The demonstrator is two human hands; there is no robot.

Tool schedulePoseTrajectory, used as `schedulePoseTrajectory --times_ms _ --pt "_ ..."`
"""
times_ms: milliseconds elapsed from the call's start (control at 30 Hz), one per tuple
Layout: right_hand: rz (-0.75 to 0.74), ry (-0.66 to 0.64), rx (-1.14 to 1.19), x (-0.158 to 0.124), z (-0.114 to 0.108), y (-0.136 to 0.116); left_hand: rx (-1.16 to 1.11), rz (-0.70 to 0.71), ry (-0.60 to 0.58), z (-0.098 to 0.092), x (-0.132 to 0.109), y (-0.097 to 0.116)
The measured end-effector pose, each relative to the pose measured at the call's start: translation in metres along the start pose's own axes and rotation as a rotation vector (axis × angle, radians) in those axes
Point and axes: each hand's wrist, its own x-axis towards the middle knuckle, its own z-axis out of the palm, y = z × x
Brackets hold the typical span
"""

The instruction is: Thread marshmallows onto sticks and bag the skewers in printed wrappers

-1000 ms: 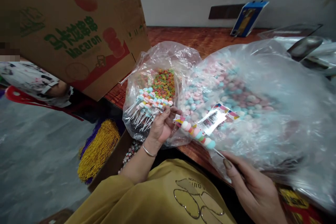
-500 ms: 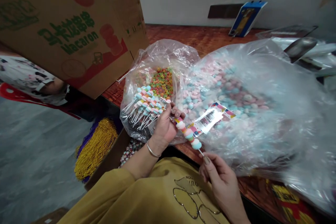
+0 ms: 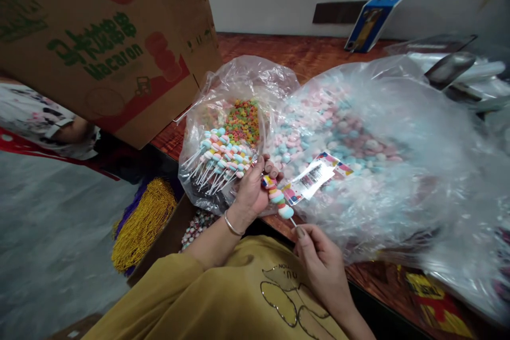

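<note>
A marshmallow candy skewer [image 3: 281,203] in pastel pink, white and blue slants between my two hands. My right hand [image 3: 319,255] pinches its white stick [image 3: 292,221] from below. My left hand [image 3: 255,183] is closed round a small clear wrapper with a colourful printed edge [image 3: 269,181]. The skewer's upper end lies at that edge, partly inside the wrapper as far as I can see. Just beyond my left hand, a pile of finished candy skewers [image 3: 223,156] rests on a clear plastic bag, sticks pointing toward me.
A bag of small ring candies [image 3: 243,121] and a large bag of pastel candies [image 3: 342,127] cover the table. A printed packet [image 3: 314,178] lies on the large bag. At left stand a carton [image 3: 119,58] and gold beaded strings [image 3: 145,226]. A metal scoop [image 3: 450,69] sits at right.
My right hand has moved left and slightly up, pushing the skewer toward my left hand. Less of the candy shows beyond the wrapper's edge.
</note>
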Motion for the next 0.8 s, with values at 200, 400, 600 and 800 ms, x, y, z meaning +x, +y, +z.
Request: schedulePoseTrajectory --times_ms 200,400,600,800 --pt "-0.405 0.309 -0.396 0.012 0.005 0.006 0.085 0.046 0.075 -0.004 0.002 -0.010" --pt "0.094 0.040 0.183 0.013 0.010 -0.004 0.084 0.015 -0.019 -0.006 0.003 -0.012" --pt "0.259 -0.052 0.454 0.016 0.015 -0.005 0.065 -0.081 -0.071 -0.009 0.003 -0.013" --pt "-0.505 0.273 -0.464 0.022 0.016 0.005 0.111 -0.135 0.048 -0.006 0.004 -0.018"
